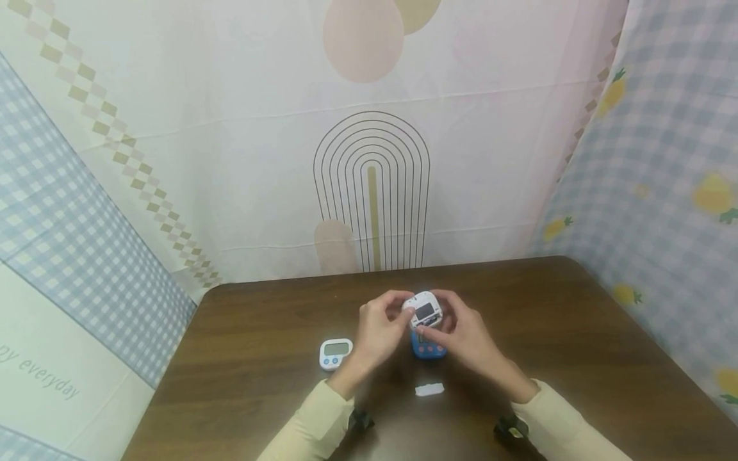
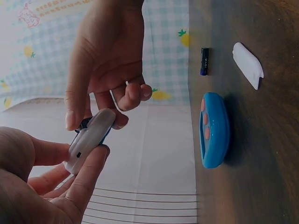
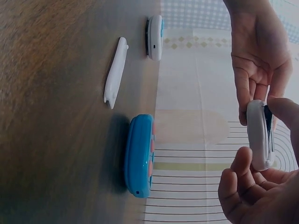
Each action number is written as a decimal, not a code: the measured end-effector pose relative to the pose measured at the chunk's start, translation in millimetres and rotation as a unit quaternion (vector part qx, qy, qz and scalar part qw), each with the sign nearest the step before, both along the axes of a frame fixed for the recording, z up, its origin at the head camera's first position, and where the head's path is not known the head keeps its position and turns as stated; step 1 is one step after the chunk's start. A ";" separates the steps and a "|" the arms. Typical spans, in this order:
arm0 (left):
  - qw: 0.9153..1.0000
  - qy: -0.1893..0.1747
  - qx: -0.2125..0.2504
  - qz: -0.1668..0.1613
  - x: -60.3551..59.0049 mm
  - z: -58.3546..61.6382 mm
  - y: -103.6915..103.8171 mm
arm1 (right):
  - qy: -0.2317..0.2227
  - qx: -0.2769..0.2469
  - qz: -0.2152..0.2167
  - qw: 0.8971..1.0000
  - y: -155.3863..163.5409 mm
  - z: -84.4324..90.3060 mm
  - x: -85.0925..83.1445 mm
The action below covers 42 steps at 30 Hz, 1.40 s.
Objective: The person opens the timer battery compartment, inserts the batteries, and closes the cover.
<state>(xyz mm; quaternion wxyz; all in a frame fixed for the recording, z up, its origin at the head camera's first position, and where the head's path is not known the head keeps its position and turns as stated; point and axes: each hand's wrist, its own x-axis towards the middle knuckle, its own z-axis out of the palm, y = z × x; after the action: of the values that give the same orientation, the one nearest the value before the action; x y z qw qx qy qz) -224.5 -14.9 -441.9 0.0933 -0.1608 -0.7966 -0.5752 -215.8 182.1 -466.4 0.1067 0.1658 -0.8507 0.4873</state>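
Above the middle of the brown worktop (image 1: 576, 333), we see two hands holding a white timer (image 1: 423, 309) up in the air, its back turned to the head camera with a dark open compartment showing. The left hand (image 1: 377, 333) grips the timer's left edge, thumb on one face and fingers curled behind it, as the left wrist view shows. The right hand (image 1: 467, 336) pinches the timer from the other side, thumb and fingertips closed on its rim.

Directly beneath the hands, a blue timer (image 1: 428, 349) lies flat on the worktop with its pink buttons facing up. Nearer the person, a small white cover (image 1: 429, 389) lies on the wood, just apart from the blue timer. To the left, well clear of the hands, a second white timer (image 1: 335, 353) with blue buttons rests face up. In the left wrist view we also make out a battery (image 2: 204, 61) lying on the worktop beyond the cover. Pale sleeves (image 1: 311, 426) cover both forearms. Patterned cloth (image 1: 230, 128) hangs behind and beside the worktop.
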 end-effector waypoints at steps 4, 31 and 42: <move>1.000 -0.002 0.002 -0.002 -0.2 0.9 -0.3 | -0.007 -0.002 0.013 1.000 -0.3 -0.4 0.4; 1.000 -0.005 0.012 -0.010 0.9 2.1 -0.2 | -0.055 -0.064 0.025 0.996 -7.7 -0.3 5.6; 1.000 -0.015 0.013 -0.010 2.3 2.5 0.3 | -0.072 -0.077 0.025 0.994 -8.0 -1.4 6.0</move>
<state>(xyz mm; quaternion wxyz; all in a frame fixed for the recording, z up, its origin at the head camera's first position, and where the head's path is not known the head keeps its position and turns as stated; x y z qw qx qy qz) -222.2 -14.6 -439.4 0.0779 -0.1586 -0.7889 -0.5886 -209.7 174.1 -467.8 0.0456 0.1434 -0.8116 0.5644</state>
